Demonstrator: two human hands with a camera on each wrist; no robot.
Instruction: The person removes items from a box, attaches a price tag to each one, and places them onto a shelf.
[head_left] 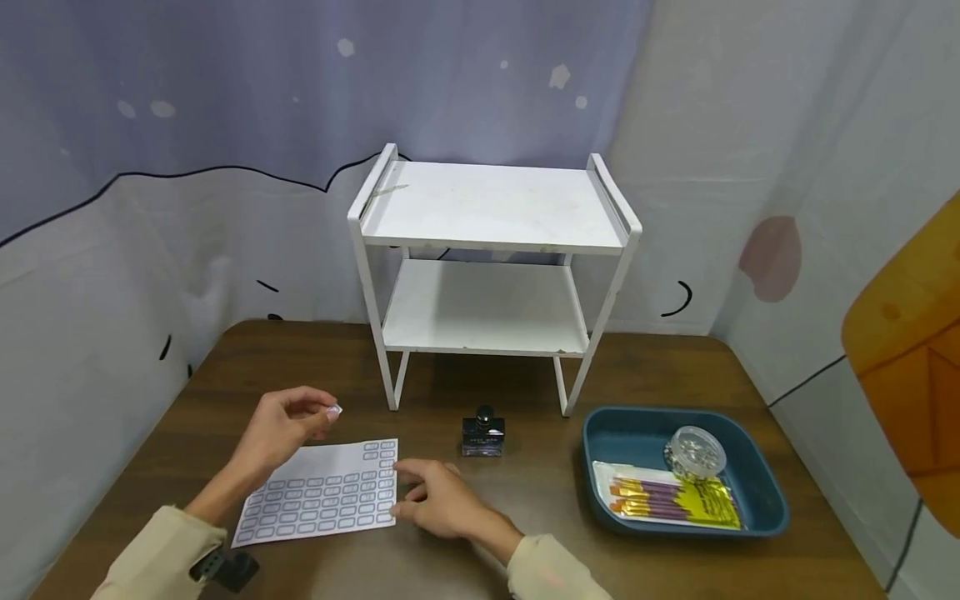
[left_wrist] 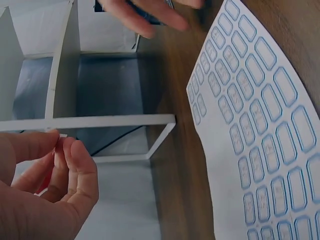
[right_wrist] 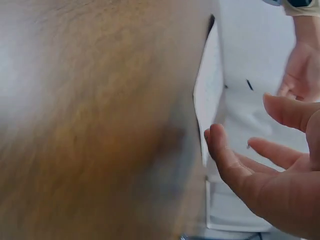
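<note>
My left hand [head_left: 279,429] pinches a small white sticker label [head_left: 334,409] between thumb and fingertips, raised over the far edge of a label sheet [head_left: 341,461]. Rows of blue-outlined labels cover most of the sheet, with a bare white patch at its far left part. In the left wrist view only a sliver of the sticker shows at the fingertips. My right hand [head_left: 447,502] is at the sheet's right edge, thumb and fingers spread apart and holding nothing. Just beyond it on the table stands a dark glass bottle [head_left: 483,433] with a black round cap.
A white two-tier shelf [head_left: 487,208] stands at the back of the brown wooden table [head_left: 540,517]. To the right sits a blue tray [head_left: 772,500] holding a pack of brushes [head_left: 652,497] and a clear round container [head_left: 697,452]. Printed curtains hang around the table.
</note>
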